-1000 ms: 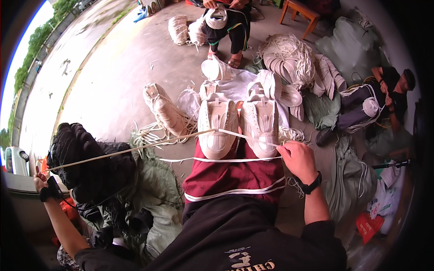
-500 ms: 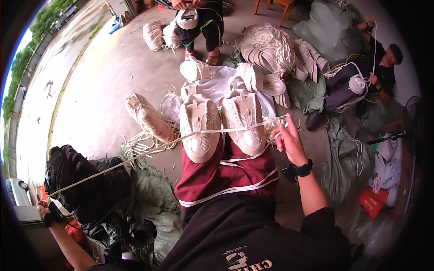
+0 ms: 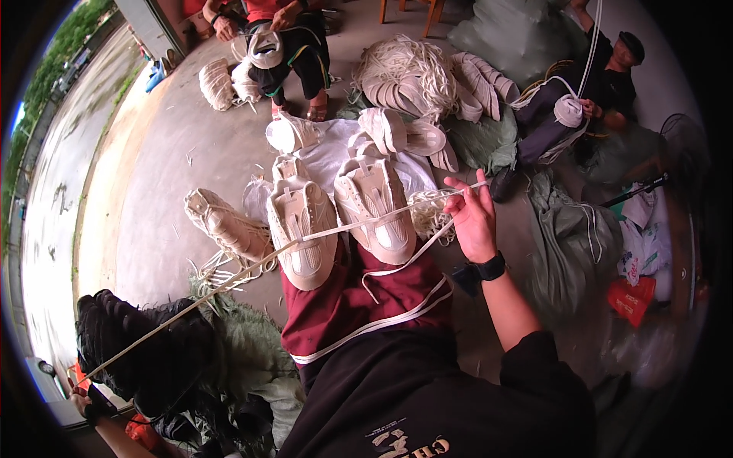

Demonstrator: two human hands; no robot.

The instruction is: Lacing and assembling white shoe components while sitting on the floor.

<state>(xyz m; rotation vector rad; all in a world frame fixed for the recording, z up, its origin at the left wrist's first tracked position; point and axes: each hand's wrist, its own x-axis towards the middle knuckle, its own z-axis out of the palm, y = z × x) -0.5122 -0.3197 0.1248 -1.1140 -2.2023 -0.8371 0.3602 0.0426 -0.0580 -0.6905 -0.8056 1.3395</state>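
Note:
Two cream sneakers rest side by side on my lap, toes toward me: the left sneaker (image 3: 303, 238) and the right sneaker (image 3: 374, 208). A long off-white shoelace (image 3: 191, 307) is pulled taut on a slant across both. Far out at the lower left, my left hand (image 3: 79, 398) is closed on one end of it; its fingers are small in view. Just right of the shoes, my right hand (image 3: 473, 217) is raised, the lace caught between its partly extended fingers. A loose tail of lace hangs from that hand over my maroon trousers (image 3: 321, 317).
Black shoes (image 3: 134, 336) lie on a green sack (image 3: 263, 366) at my left. A laced bundle of soles (image 3: 225, 223) is on the floor. Ahead are a heap of laces (image 3: 408, 69) and a seated person (image 3: 286, 49); another person (image 3: 611, 84) handles laces at right.
The whole scene has shifted left and tilted as my head turned. My right hand has risen a little, its fingers more spread, and the taut lace slants more steeply over the shoes.

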